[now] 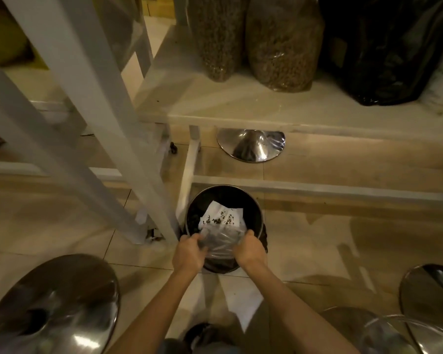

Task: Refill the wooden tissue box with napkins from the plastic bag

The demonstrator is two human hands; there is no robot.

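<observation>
Clear plastic bag: crumpled above the round black bin, over soiled napkins.
Left hand, right hand: both clenched on it.
Wooden tissue box: unseen.
Risk: clean napkins (if any remain) could spill out.

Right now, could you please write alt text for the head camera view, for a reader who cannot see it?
Two bare hands, left hand and right hand, hold a clear plastic bag over a round black bin on a tiled floor; a white napkin speckled with dark crumbs lies inside the bin. Behind it, a low shelf carries two big clear bags of brown pellets.
</observation>
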